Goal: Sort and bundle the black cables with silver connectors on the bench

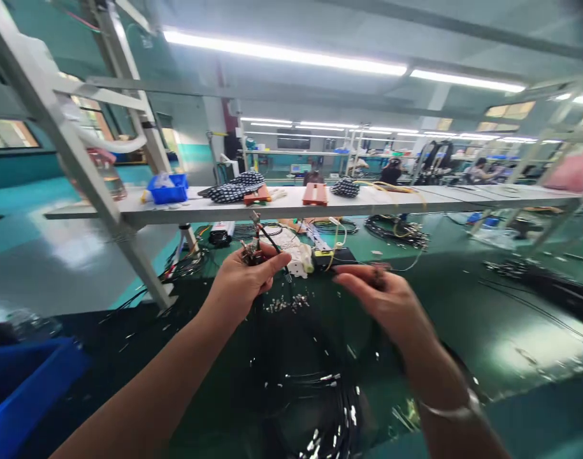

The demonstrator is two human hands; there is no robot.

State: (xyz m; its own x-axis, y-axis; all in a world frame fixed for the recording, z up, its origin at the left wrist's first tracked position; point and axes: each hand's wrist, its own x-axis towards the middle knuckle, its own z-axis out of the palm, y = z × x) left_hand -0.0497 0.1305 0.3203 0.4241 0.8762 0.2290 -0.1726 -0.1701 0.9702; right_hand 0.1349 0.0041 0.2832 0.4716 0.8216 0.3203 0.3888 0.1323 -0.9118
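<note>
My left hand [246, 277] is closed, thumb against the fingers, on a thin black cable [273, 242] whose frayed or stripped end points down to the right. Small metal parts [251, 254] also stick up among its fingers. To the right, my right hand [391, 303] is closed with thumb and forefinger nearly together; a dark small piece shows at its curled fingers, too blurred to name. Below and between the hands lies a pile of small metal connectors [288, 304] on the dark green bench mat [315, 344]. Nearer to me, a bundle of black cables [343, 408] with shiny ends is coiled.
A white shelf [281, 205] crosses above the bench, bearing a blue bin [168, 189] and orange blocks [315, 194]. Behind my hands sits a black box [336, 257]. Coiled cables [391, 231] lie further back. A larger blue bin [33, 382] is at lower left.
</note>
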